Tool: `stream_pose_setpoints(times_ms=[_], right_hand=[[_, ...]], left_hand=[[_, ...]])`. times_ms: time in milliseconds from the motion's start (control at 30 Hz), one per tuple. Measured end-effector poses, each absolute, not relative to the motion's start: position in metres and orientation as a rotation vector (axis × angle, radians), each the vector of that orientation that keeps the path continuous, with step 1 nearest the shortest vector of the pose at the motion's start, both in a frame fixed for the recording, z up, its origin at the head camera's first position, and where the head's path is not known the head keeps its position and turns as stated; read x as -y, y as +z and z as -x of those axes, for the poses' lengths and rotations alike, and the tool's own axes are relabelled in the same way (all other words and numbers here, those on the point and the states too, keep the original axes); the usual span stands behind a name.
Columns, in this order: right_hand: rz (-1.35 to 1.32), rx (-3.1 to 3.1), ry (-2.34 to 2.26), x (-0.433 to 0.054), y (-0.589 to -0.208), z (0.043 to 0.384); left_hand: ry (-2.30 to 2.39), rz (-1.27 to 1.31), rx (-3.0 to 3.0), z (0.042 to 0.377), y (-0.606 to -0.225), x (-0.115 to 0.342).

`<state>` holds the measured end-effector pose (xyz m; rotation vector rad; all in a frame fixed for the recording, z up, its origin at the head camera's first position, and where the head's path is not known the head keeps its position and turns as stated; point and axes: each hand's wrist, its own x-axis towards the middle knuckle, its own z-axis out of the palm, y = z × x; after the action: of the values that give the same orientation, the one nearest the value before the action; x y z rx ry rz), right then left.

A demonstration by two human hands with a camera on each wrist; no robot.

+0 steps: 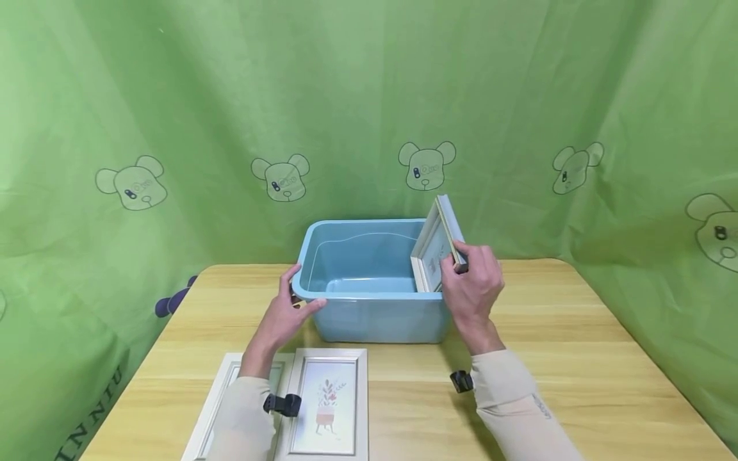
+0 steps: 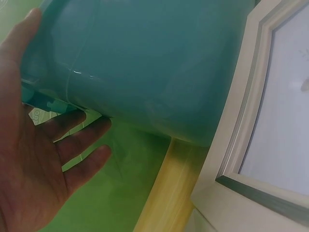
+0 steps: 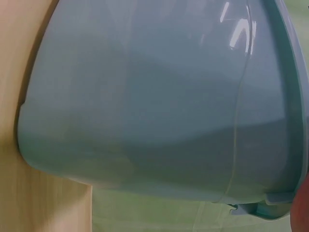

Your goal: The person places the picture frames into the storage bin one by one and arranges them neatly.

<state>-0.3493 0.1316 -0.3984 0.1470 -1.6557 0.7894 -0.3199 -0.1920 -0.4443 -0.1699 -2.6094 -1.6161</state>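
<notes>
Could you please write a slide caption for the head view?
Right grip holds a tilted picture frame partly inside the blue tub, left grip on the tub's rim, two more frames nearby.

"What is the person wearing on the arms?"

"Pale, off-white long sleeves. The left sleeve [image 1: 245, 422] and the right sleeve [image 1: 521, 410] both end at the wrist, leaving the left hand [image 1: 285, 320] and the right hand [image 1: 474, 285] bare."

"Any markings?"

"Small dark lettering [image 1: 542, 407] on the right sleeve, too small to read. A line crosses that sleeve near its cuff; fold or seam, I can't tell."

"And the black bits?"

"A small, blocky black wrist camera [image 1: 282, 404] at the left sleeve, and another black wrist camera [image 1: 461, 381] at the right cuff."
</notes>
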Motion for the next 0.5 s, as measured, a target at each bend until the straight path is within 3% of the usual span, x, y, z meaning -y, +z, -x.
stream_pose_setpoints(times_ms=[500], right_hand=[[-0.055, 1.79, 0.787, -0.1269, -0.4005, 0.3452]], left_hand=[[-1.618, 0.162, 2.602, 0.3194, -0.4445, 0.1912]])
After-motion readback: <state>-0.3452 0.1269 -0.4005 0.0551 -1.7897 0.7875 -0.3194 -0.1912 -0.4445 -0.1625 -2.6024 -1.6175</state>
